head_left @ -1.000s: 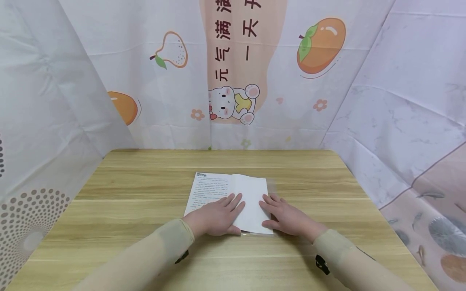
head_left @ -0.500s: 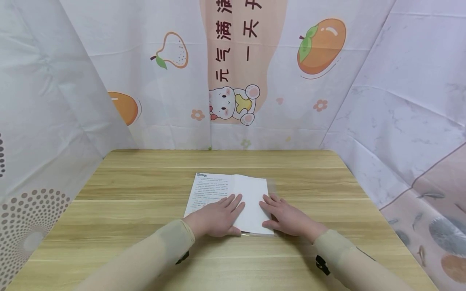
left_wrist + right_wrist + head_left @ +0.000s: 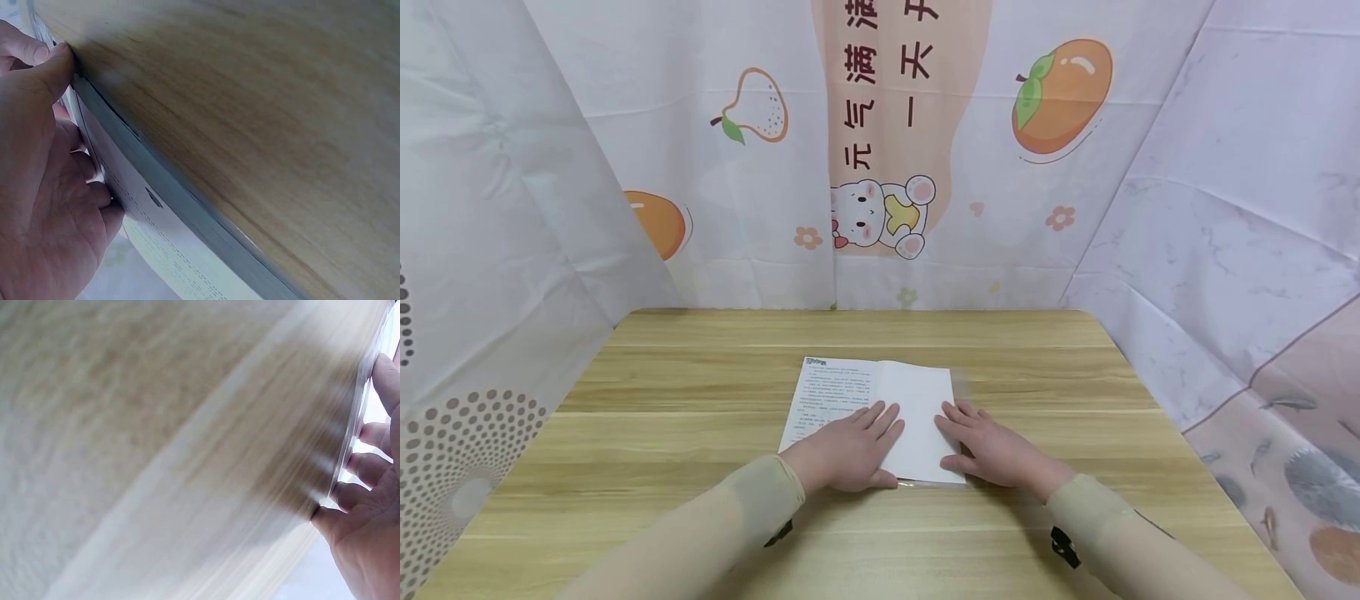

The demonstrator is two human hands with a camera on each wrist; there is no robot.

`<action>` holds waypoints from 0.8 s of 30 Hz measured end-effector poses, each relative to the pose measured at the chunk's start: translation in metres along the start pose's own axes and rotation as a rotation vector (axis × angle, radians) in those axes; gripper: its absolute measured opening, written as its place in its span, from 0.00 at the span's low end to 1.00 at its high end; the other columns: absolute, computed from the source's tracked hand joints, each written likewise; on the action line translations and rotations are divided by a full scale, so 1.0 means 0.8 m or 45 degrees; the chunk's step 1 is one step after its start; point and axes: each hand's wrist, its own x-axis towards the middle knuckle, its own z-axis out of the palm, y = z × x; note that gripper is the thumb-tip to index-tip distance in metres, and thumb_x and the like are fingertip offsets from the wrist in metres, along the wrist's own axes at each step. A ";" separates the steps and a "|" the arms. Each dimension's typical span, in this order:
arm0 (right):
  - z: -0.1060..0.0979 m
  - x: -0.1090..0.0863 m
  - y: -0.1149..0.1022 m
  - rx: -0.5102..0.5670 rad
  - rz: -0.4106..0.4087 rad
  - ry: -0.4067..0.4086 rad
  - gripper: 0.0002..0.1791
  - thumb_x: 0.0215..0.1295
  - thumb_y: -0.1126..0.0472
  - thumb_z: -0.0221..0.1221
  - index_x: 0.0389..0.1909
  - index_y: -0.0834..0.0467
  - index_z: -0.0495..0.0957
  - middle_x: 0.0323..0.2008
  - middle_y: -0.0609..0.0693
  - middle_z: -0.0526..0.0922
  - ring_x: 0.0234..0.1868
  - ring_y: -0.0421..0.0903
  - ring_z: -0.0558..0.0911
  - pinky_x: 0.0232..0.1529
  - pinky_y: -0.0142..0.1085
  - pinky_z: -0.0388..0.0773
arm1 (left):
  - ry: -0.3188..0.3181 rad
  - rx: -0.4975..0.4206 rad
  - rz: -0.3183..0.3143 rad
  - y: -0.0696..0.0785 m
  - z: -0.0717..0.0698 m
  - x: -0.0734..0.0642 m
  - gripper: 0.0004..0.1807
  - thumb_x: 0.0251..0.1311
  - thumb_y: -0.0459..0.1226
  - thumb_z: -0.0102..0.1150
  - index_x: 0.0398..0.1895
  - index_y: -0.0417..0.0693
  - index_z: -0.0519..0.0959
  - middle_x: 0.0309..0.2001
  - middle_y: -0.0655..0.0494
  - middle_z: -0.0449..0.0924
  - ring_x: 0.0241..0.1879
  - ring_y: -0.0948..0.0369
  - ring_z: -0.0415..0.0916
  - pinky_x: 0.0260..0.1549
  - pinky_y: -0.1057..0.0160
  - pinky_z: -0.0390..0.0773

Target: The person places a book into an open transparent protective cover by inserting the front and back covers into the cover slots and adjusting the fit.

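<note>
An open book (image 3: pixel 917 396) lies on the table, its left page covered in small print and its right page plain white. My left hand (image 3: pixel 853 446) rests on the book with fingers fairly straight, reaching from the printed page onto the white one. Along the book's right edge, the fingertips of my right hand (image 3: pixel 992 448) touch the page. A strip of clear plastic film (image 3: pixel 960 385) sticks out past that edge. In the left wrist view, the thick page block (image 3: pixel 169 178) shows beside the left hand. The right wrist view shows the film's thin edge (image 3: pixel 347 434) under the right fingers.
The wood-grain table (image 3: pixel 700 358) extends around the book on all sides. Behind it hangs a white curtain (image 3: pixel 760 192) printed with fruit and a cartoon bear. More patterned cloth (image 3: pixel 1225 217) hangs at the right, and white cloth (image 3: pixel 497 250) at the left.
</note>
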 end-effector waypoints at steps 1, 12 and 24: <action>0.000 0.000 0.000 0.000 -0.002 0.000 0.36 0.73 0.47 0.61 0.73 0.66 0.67 0.74 0.69 0.63 0.76 0.71 0.58 0.70 0.66 0.58 | -0.002 0.007 -0.003 0.000 0.000 0.000 0.46 0.73 0.66 0.42 0.82 0.47 0.52 0.83 0.48 0.45 0.81 0.51 0.44 0.77 0.56 0.54; 0.002 0.000 0.001 -0.023 -0.017 0.036 0.34 0.74 0.48 0.60 0.72 0.65 0.68 0.74 0.68 0.64 0.75 0.70 0.60 0.70 0.66 0.60 | 0.001 0.031 -0.003 0.001 0.000 -0.001 0.45 0.73 0.66 0.41 0.82 0.49 0.53 0.83 0.50 0.45 0.81 0.51 0.45 0.76 0.56 0.54; -0.004 0.005 0.008 -0.107 -0.085 0.078 0.27 0.71 0.58 0.63 0.67 0.64 0.75 0.69 0.67 0.72 0.69 0.68 0.70 0.66 0.61 0.70 | -0.003 0.045 -0.009 0.002 0.003 0.000 0.46 0.72 0.67 0.40 0.83 0.50 0.52 0.83 0.50 0.45 0.81 0.51 0.45 0.76 0.56 0.55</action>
